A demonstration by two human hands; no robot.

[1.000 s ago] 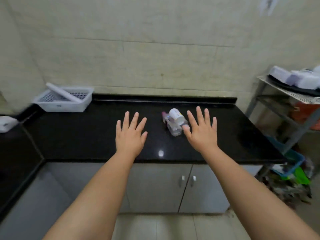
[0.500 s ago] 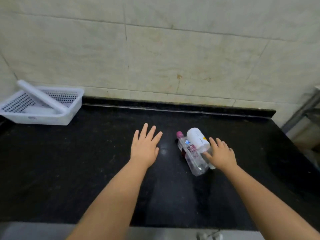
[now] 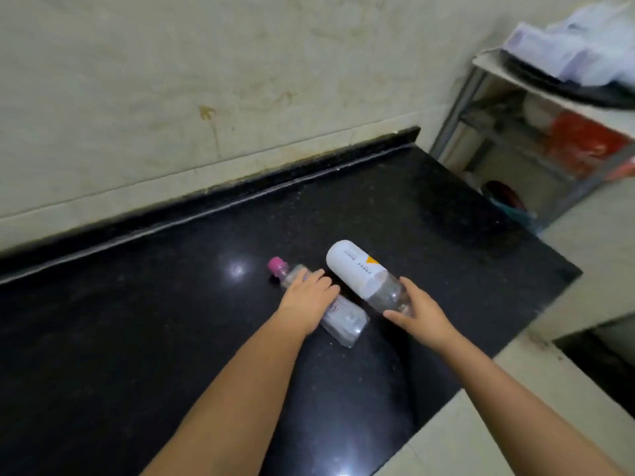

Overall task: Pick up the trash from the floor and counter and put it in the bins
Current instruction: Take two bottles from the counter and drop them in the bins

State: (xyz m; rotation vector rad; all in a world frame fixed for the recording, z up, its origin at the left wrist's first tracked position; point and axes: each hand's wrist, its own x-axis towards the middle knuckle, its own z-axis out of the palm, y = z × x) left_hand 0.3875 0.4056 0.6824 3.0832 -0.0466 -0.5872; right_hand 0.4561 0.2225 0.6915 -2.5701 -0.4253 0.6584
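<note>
While I reach over the shiny black stone counter (image 3: pixel 137 338), both my hands are on trash. My left hand (image 3: pixel 305 300) lies on top of the clear plastic bottle with the pink cap (image 3: pixel 340 322). Its fingers curl down over the middle of it, but I cannot tell if they have closed all the way round. That bottle lies flat, its pink cap pointing toward the back edge of the counter.

My right hand (image 3: pixel 421 314) is on the clear plastic bottle with the white label (image 3: pixel 364 273). The thumb is under one side and the fingers are bent round the other side of the bare end. This bottle lies just beside the first one, near the right edge of the counter, and looks a bit tilted up.

Round bottles roll. If I lift with a loose hold, I think one could slip, roll off the right edge and drop to the floor.

Further back, past the counter, stands a grey metal shelf rack (image 3: pixel 488 108) with things piled on it. I see no bins.
</note>
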